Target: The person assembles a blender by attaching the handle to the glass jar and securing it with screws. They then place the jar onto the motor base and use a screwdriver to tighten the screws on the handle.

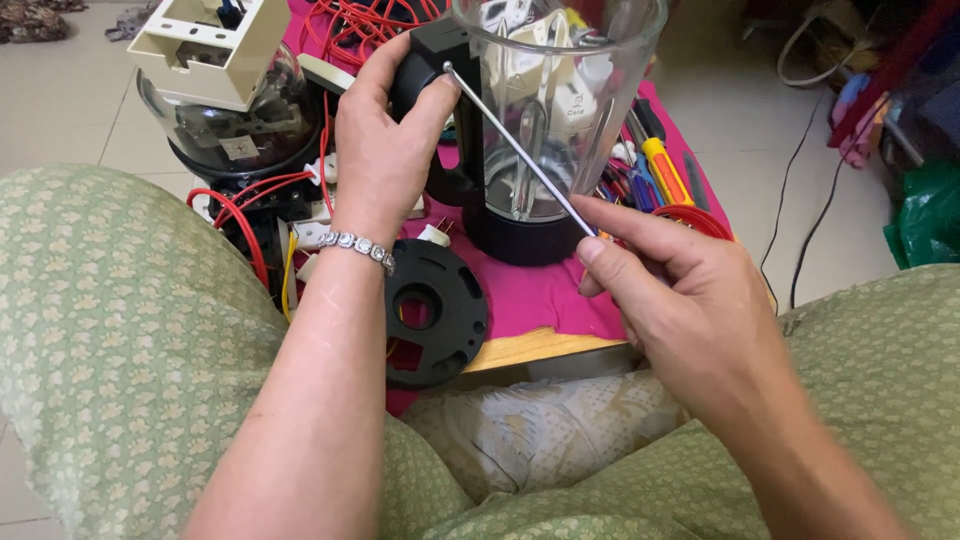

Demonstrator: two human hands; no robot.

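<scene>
A clear blender jar [560,110] with a black base and black handle [425,70] stands on a pink cloth [540,295]. My left hand [385,145], a bracelet on its wrist, grips the black handle. My right hand [680,300] pinches a thin metal screwdriver shaft [515,145] that slants up to the left, its tip touching the top of the handle.
A black round plastic plate [435,312] lies at the board's near edge. Red wires [245,205] and a dark motor unit with a cream housing [215,50] sit at left. Several screwdrivers [660,170] lie right of the jar. My knees in green patterned cloth flank the board.
</scene>
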